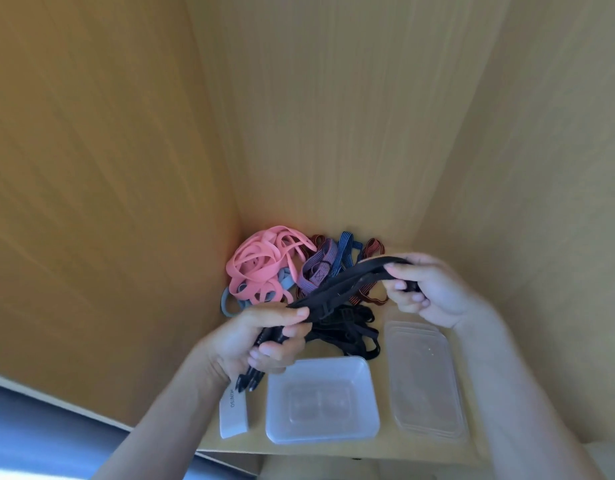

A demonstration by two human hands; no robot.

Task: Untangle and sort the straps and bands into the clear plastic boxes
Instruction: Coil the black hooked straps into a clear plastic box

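Head view has my left grip [261, 337] and right grip [427, 289] both curled tight on the black strap [344, 282], stretched above the surface [299, 449] behind the clear box [274, 410], and I reckon its buckle [325, 308] snags the black pile [354, 332] underneath and drags it along if I yank.

Both hands, left hand [264, 336] and right hand [425, 292], grip black straps [344, 284] mid-frame above a clear plastic box [363, 368].

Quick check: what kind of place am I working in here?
Likely a shelf inside a wooden cabinet or wardrobe: wood-grain panels close it in on three sides, and the tangled bands and clear plastic box sit on a shelf board.
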